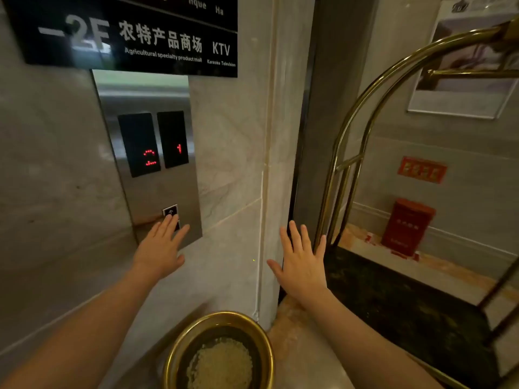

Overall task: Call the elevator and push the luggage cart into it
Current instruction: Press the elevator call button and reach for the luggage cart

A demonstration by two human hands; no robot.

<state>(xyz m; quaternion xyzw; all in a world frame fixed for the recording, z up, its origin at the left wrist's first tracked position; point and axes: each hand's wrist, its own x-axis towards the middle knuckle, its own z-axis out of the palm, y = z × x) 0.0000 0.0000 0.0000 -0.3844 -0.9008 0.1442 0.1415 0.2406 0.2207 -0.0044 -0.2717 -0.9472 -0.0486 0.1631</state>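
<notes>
call button (170, 211) under left hand (159, 250) fingertip (right hand (302, 263) spread flat).

Both hands (160, 248) (302, 262) outstretched, fingers spread

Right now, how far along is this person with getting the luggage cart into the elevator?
Early on. Nothing looks finished yet. In hand: the left hand reaches the call panel, fingertips at the up button; I can't tell whether it is pressed. The displays read 2 and 1. The right hand is open, off the brass luggage cart, which stands at the doorway to the right. Left: pushing it inside.
</notes>
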